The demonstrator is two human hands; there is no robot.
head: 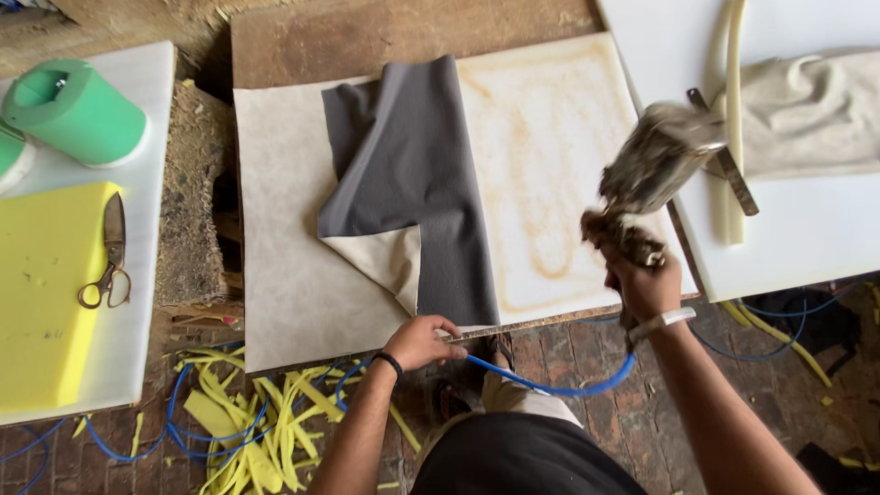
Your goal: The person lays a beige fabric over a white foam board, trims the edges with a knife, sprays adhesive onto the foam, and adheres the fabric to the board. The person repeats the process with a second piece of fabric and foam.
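Note:
My right hand [643, 280] grips a dirty spray gun [653, 170], blurred by motion, raised over the right edge of a white foam board [550, 137] with an orange glue outline. A blue hose [559, 385] runs from the gun down past my body. My left hand [423, 341] rests on the front edge of the board, fingers curled on the edge by a grey fabric sheet [412, 174]. The fabric lies partly folded back, showing its beige underside [390, 258].
Scissors [110, 261] lie on a yellow foam slab [46, 293] at left, beside a green foam roll [78, 110]. A white panel [807, 247] at right carries beige cloth [807, 110], a cream strip and a flat metal tool [729, 165]. Yellow foam offcuts [257, 422] litter the brick floor.

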